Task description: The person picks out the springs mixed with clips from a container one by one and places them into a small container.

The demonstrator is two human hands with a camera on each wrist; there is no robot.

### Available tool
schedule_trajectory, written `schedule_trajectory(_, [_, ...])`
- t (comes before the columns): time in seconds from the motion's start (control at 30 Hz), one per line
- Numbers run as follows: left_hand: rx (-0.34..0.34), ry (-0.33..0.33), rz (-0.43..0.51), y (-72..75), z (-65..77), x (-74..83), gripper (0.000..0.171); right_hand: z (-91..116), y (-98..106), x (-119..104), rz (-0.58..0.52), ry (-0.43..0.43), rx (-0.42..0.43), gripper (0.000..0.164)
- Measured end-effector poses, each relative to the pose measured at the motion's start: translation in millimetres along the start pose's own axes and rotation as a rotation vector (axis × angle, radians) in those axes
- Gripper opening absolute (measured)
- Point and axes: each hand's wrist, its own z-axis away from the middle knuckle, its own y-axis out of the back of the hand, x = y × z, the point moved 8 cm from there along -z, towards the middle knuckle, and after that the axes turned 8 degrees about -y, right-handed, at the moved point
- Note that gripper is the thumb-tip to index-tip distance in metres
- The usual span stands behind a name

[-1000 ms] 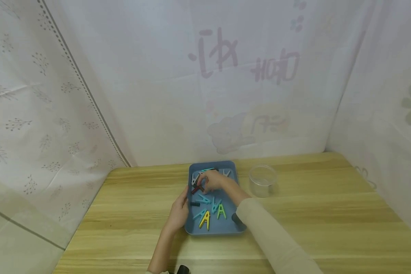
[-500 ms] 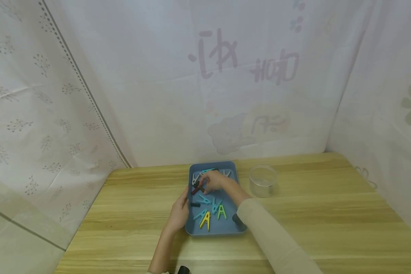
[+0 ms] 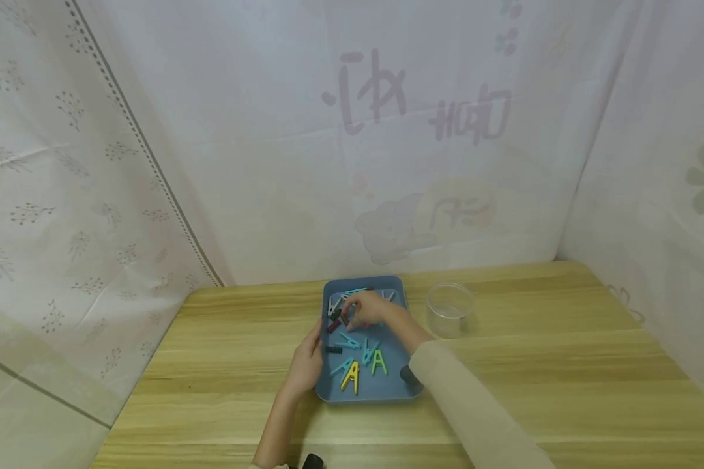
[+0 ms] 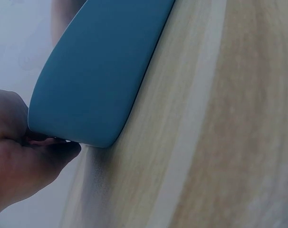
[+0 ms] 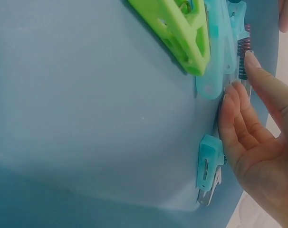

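Observation:
My left hand [image 3: 306,366] holds the left wall of the blue tray [image 3: 371,396]; its thumb and fingers close on the wall in the left wrist view. In the upper half of the tray, my right hand [image 3: 368,309] pinches a small dark brown ridged piece [image 3: 345,320] between thumb and fingers. Its exact kind is too small to tell. Beside it lies a dark red ridged piece [image 3: 334,326]. Nearer the front are turquoise clothespins [image 3: 349,341], a green clothespin [image 3: 379,361], a yellow clothespin [image 3: 351,377] and a black ridged piece [image 3: 334,350].
A clear round container [image 3: 449,310] stands right of the tray on the wooden table [image 3: 540,352]. Grey clothespins [image 3: 333,306] and other clips lie at the tray's far end, partly hidden by the right hand. Printed cloth [image 3: 270,163] hangs behind the table.
The brown piece in my right hand has come away from the dark red piece it lay against, shifting slightly right. My left hand and the tray have stayed in place.

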Motion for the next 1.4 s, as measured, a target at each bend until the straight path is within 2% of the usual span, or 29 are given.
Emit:
schedule_trajectory(0.23, [0.001, -0.001, -0.012, 0.1, -0.4, -0.5, 0.050, 5.0, 3.2, -2.2, 0.013, 0.018, 0.012, 0.030])
schedule_trajectory(0.43, [-0.015, 0.013, 0.015, -0.2, 0.4, -1.5, 0.050, 9.5, 5.4, -4.9, 0.034, 0.047, 0.034, 0.027])
schedule_trajectory(0.8, [-0.020, 0.002, 0.009, 0.0, 1.5, 0.2, 0.049, 15.4, 11.8, -9.3, 0.069, 0.056, 0.106, 0.021])
schedule_trajectory(1.07, [-0.018, 0.028, 0.023, -0.9, 0.4, -3.6, 0.050, 21.9, 17.3, -13.5, 0.088, 0.053, 0.156, 0.023])
schedule_trajectory(1.4, [-0.017, 0.025, 0.014, -0.9, 0.3, -1.9, 0.050, 30.8, 19.9, -20.3, 0.110, 0.051, 0.179, 0.024])
